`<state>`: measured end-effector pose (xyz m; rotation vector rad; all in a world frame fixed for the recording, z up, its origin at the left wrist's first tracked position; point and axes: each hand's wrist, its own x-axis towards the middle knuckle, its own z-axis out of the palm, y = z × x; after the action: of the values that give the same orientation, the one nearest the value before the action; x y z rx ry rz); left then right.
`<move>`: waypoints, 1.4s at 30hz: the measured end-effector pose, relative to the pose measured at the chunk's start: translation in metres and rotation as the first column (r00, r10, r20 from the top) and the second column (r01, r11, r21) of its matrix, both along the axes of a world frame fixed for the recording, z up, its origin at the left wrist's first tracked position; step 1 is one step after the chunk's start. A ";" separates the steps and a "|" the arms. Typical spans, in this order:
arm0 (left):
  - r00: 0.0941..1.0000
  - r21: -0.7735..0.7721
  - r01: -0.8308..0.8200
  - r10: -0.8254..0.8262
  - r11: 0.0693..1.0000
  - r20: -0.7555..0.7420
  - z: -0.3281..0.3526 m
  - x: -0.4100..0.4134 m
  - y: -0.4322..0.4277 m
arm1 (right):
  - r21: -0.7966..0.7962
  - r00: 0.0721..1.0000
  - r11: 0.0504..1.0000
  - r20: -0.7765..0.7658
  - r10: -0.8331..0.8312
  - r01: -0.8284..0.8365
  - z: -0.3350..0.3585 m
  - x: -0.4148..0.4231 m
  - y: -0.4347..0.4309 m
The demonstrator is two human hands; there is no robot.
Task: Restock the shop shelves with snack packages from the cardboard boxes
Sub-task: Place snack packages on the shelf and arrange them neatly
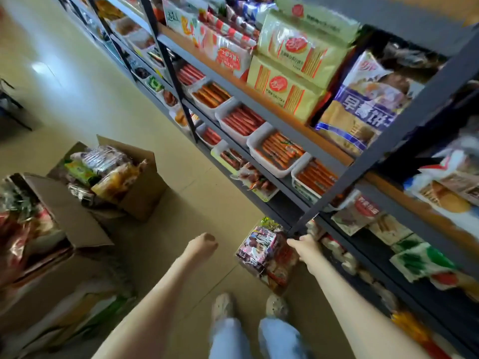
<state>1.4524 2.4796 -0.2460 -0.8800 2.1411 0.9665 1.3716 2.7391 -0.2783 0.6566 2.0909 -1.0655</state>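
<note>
My right hand [305, 246] holds a bunch of snack packages [264, 255], purple, red and clear, low beside the grey shelf upright [363, 161]. My left hand [203, 244] hangs over the floor with loosely curled fingers and holds nothing. Two open cardboard boxes stand on the left: the farther box [141, 187] is heaped with mixed snack bags, and the nearer box [67, 211] holds red packets. The shelves on the right carry yellow biscuit bags [293, 66] above and white trays of sausage sticks [243, 120] below.
Beige floor [197, 203] lies between the boxes and the shelf rack. More bags fill the lower right shelves [420, 260]. My feet in light shoes [223, 305] stand near the bottom of the view. A dark piece of furniture [10, 110] sits at the far left.
</note>
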 end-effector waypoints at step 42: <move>0.911 0.526 0.346 -0.144 0.777 -0.387 -0.069 -0.054 0.067 | -0.477 0.928 0.795 0.193 -0.319 0.373 -0.030 0.061 0.042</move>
<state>1.3983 2.5465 -0.3155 -0.1233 1.9474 1.5946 1.4325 2.7816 -0.3087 0.8180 1.5224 -1.6755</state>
